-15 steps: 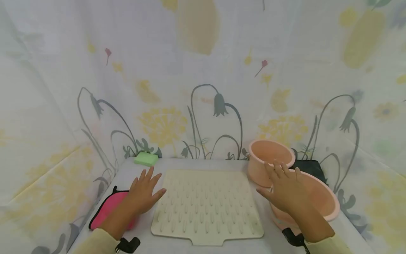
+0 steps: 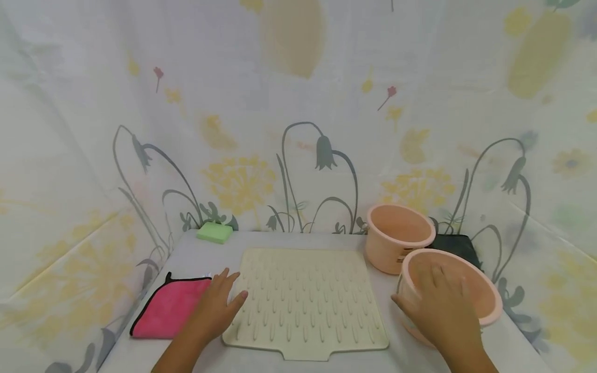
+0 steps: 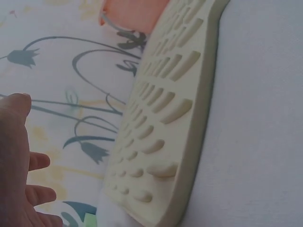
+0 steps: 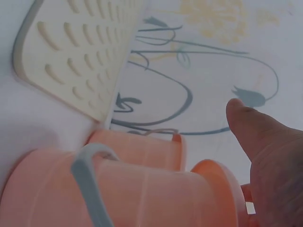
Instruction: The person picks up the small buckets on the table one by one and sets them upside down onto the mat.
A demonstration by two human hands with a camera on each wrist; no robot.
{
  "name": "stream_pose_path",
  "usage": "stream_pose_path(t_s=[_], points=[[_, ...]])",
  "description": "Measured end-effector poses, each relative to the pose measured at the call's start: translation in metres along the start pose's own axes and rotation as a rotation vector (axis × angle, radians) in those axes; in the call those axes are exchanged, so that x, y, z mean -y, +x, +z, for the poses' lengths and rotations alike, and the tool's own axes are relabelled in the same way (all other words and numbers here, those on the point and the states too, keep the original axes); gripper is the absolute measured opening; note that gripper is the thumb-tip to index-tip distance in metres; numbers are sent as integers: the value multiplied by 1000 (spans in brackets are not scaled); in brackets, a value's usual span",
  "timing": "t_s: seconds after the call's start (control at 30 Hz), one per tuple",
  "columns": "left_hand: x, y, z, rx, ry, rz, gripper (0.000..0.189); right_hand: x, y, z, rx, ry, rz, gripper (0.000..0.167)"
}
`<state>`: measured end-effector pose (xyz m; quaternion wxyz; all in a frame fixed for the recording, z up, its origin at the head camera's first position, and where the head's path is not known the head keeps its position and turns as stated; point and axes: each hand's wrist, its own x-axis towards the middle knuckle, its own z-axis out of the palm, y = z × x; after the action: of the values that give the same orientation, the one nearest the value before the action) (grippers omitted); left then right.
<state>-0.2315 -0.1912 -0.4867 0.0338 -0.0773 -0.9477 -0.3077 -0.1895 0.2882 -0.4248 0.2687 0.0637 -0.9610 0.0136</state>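
Cream ridged board (image 2: pixel 305 300) lies flat on the white table (image 2: pixel 298 240), between two released hands. The left hand (image 2: pixel 214 308), fingers and thumb spread, hovers beside the board's left edge, near the pink cloth (image 2: pixel 170 311). The right hand (image 2: pixel 443 305) is also unclenched, thumb extended, over the near bucket (image 2: pixel 482 292); whether it touches the rim I cannot tell.

The right wrist view shows the bucket's grey handle (image 4: pixel 90 184), hidden from the head view by the hand; the left wrist view brings out the board's thick edge. Bare table runs as a strip behind the board and as a narrow gap toward the near bucket; the rear bucket (image 2: pixel 384 254) stands just beyond that.
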Motion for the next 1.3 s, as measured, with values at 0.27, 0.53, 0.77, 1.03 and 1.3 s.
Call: stream_pose_path(t_s=[0.27, 0.53, 0.77, 1.03, 1.3], points=[[0, -10, 16, -65, -77, -91, 59, -4, -13, 4, -309, -40, -100, 104], [12, -19, 34, -64, -131, -65, 63, -7, -15, 8, -439, -81, -121, 90], [28, -21, 42, -31, -171, -73, 75, -7, -18, 10, -434, -113, -133, 72], [37, -23, 41, 3, -153, -46, 88, -13, -24, 15, -240, -98, -86, 68], [37, -26, 40, 34, -69, -6, 105, -14, -24, 17, -241, -73, 21, 65]])
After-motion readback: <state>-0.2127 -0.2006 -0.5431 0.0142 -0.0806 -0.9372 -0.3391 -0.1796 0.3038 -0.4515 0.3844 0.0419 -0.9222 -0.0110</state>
